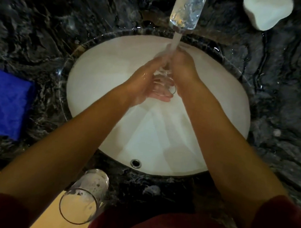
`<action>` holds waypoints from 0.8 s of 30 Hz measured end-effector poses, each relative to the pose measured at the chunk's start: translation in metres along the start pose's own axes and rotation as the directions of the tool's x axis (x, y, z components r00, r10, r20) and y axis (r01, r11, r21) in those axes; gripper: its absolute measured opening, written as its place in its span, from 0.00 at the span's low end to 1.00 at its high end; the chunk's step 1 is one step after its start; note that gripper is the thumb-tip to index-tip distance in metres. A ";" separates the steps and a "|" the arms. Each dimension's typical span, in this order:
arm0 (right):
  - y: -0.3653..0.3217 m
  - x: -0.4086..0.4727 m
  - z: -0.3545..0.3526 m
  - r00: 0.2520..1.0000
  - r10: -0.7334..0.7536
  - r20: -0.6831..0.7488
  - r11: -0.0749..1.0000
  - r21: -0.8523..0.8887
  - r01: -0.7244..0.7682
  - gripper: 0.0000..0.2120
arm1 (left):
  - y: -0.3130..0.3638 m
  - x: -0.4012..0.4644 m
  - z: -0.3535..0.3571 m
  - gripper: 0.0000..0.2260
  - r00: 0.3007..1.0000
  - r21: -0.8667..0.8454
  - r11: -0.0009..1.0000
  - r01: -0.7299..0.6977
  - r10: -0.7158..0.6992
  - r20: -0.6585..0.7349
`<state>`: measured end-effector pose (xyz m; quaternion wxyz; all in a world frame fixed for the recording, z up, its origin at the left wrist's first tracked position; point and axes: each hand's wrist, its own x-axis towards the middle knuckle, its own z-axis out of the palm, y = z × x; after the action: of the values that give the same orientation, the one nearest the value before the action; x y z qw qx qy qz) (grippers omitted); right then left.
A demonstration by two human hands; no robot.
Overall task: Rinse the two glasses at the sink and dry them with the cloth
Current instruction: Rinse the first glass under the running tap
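Over the white sink basin (221, 110) both my hands hold one clear glass (165, 81) under the running water stream (174, 45). My left hand (145, 83) cups it from the left and below. My right hand (184, 69) wraps it from the right. The glass is blurred and mostly hidden between the fingers. A second clear glass (83, 198) stands on the near counter edge, left of my body, with foam specks inside. The blue cloth (1, 100) lies folded on the counter at far left.
The chrome tap (189, 7) juts over the basin's far side. A white object (266, 10) sits at the back right. Dark marble counter (43, 26) surrounds the sink, wet in places. The overflow hole (135, 163) is at the basin's near wall.
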<state>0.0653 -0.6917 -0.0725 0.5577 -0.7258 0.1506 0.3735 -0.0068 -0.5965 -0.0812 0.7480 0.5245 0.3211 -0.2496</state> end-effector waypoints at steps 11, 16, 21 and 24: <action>0.057 -0.028 -0.017 0.884 -0.456 -0.099 0.864 -0.287 0.413 0.12 | -0.009 0.029 -0.003 0.20 0.989 -0.509 0.860 0.037 -0.104 -0.103; 0.025 -0.003 -0.031 0.892 -0.444 -0.083 0.810 -0.463 0.360 0.09 | -0.012 0.031 -0.005 0.23 0.992 -0.402 0.914 0.052 -0.093 -0.082; 0.024 -0.001 -0.038 0.927 -0.365 -0.092 0.895 -0.309 0.321 0.05 | -0.012 0.037 -0.013 0.23 0.975 -0.415 0.908 0.048 -0.132 -0.177; 0.039 -0.010 -0.038 0.896 -0.421 -0.144 0.892 -0.246 0.380 0.08 | -0.013 0.038 -0.007 0.20 0.943 -0.359 0.933 -0.002 -0.118 -0.312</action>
<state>0.0485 -0.7420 -0.0891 0.5250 -0.8292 0.0101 0.1916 0.0076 -0.5954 -0.1190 0.7584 0.4056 0.4961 -0.1193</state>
